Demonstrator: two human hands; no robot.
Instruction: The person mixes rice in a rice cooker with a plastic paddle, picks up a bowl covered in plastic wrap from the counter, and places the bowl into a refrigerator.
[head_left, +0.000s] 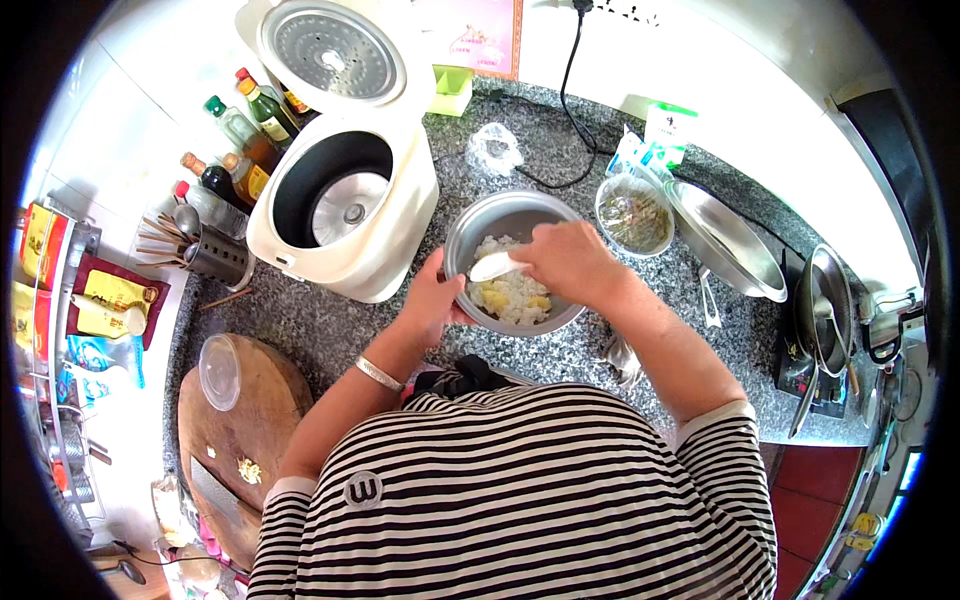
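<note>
My left hand (435, 300) grips the left rim of a grey metal inner pot (566, 210), thumb on the rim and fingers beneath. White cooked rice (517, 296) with yellow chunks lies in the pot's bottom. In my right hand (566, 259) is a white rice paddle (491, 268), its blade over the rice inside the pot; the handle is hidden by my fingers. To the left stands a white rice cooker (409, 247), lid (334, 56) raised, with its heating plate (351, 208) bare inside.
Right of the pot are a plastic-covered bowl of food (636, 217), a tilted steel pan (727, 240) and a wok (814, 322) on a stove. Several bottles (244, 131) and a utensil holder (221, 262) line the left wall. A cleaver (214, 487) lies on a wooden chopping board (262, 382).
</note>
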